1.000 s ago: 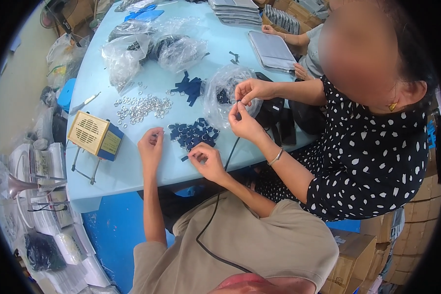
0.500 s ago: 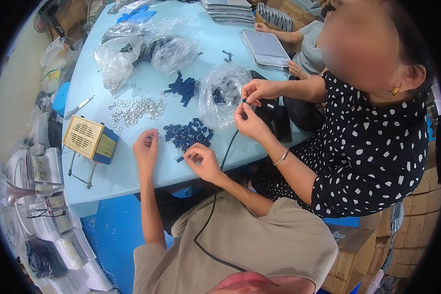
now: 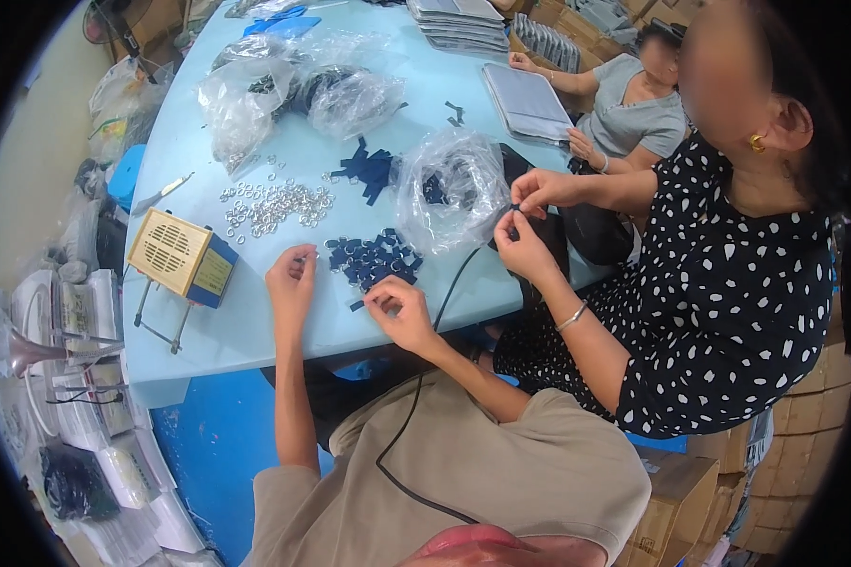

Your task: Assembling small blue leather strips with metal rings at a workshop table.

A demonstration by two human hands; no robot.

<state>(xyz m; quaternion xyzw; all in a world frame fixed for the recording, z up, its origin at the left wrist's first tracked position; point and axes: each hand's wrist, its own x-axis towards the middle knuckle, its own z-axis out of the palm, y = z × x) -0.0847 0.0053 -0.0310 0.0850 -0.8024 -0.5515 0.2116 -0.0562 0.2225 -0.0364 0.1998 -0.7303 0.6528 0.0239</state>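
The pile of dark blue pieces (image 3: 374, 260) lies on the pale blue table (image 3: 255, 326) just beyond and between your 2 hands. Your right hand (image 3: 402, 312) pinches 1 small dark piece at the pile's near edge, while your left hand (image 3: 291, 282) rests beside the pile with fingers curled, near the scattered metal rings (image 3: 270, 206). A co-worker's hands (image 3: 525, 222) work to your right beside a clear plastic bag (image 3: 449, 189).

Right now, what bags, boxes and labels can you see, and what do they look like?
Clear plastic bag: crumpled, mid-table, dark pieces inside.
More clear bags: bunched at the table's far end.
Small cream box: near left edge, blue side with a yellow label.
Cardboard boxes: brown, stacked at the right.
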